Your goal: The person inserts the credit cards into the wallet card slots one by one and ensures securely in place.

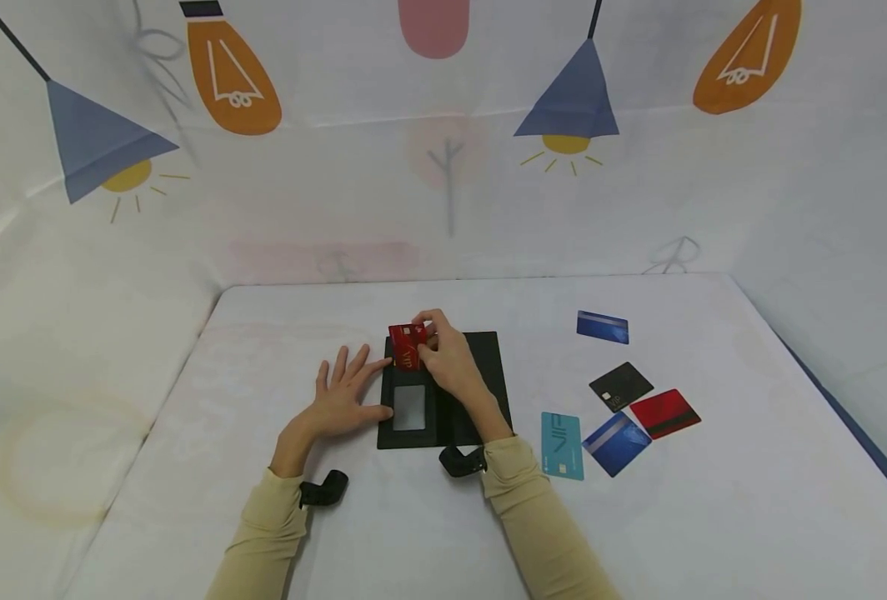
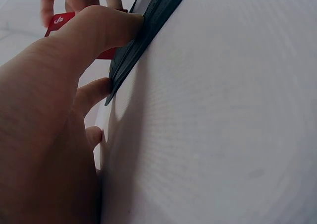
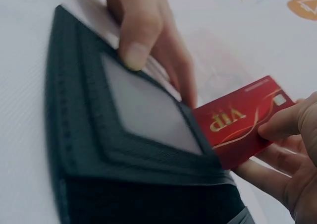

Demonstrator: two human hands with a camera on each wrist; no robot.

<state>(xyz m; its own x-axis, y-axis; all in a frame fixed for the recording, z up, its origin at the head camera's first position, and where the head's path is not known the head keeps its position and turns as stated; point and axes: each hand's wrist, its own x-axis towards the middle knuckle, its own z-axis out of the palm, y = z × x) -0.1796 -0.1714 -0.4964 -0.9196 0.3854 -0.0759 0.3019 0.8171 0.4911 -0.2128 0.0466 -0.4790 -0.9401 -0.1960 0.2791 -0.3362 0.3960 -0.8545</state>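
A black wallet (image 1: 491, 367) lies unfolded on the white table, with a clear window pocket (image 1: 409, 407) in its left half. My right hand (image 1: 454, 364) pinches a red VIP card (image 1: 406, 346) between thumb and fingers at the wallet's upper left. In the right wrist view the near end of the red card (image 3: 242, 120) meets the wallet edge (image 3: 210, 157); how far it sits inside is hidden. My left hand (image 1: 346, 400) spreads its fingers beside the wallet's left edge, thumb resting on the border by the window and index fingertip touching near the card.
Right of the wallet lie a teal VIP card (image 1: 562, 446), a blue card (image 1: 618, 443), a black card (image 1: 621, 386) and another red card (image 1: 665, 413). Farther back is a second blue card (image 1: 603, 327). A patterned white sheet (image 1: 338, 192) rises behind the table.
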